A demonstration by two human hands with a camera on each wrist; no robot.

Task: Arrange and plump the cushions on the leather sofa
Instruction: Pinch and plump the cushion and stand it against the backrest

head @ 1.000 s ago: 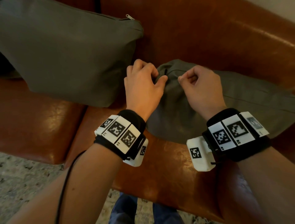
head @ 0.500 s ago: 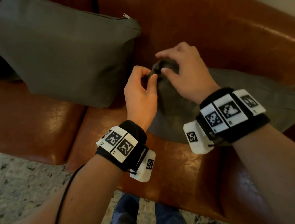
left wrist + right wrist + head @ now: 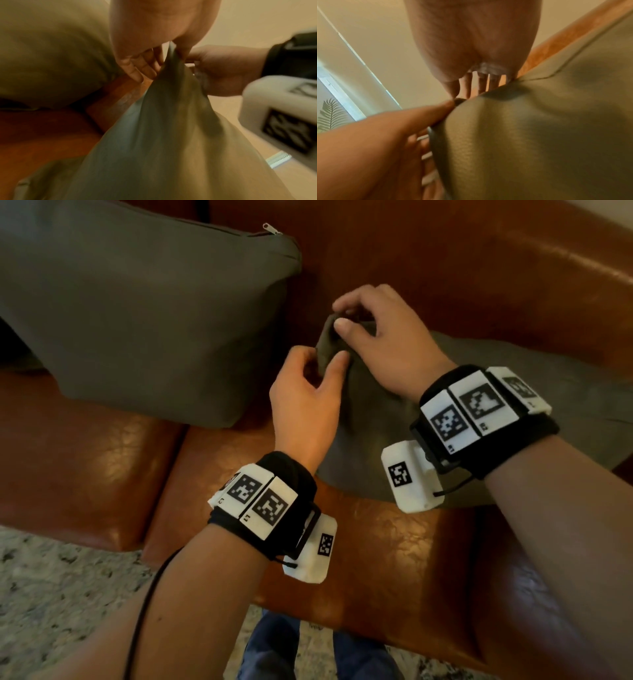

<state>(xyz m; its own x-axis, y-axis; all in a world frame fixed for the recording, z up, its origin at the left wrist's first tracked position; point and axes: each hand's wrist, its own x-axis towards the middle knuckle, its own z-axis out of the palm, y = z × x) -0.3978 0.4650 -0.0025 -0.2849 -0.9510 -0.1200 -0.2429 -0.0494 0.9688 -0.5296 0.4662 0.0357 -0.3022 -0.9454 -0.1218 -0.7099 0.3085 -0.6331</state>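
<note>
Since a second ago the right hand (image 3: 387,350) has risen and shifted to the tip of the flat cushion (image 3: 513,412), whose corner now stands pulled up; left hand (image 3: 305,402) pinches the fabric just below, right hand pinches the tip; likely teasing out the corner before plumping. Cushion lies on the right seat of the sofa (image 3: 445,268), its far edge against the backrest; the upright cushion (image 3: 137,313) leans just beside on the left, close to the left hand; open room lies toward the front seat edge and above.
</note>
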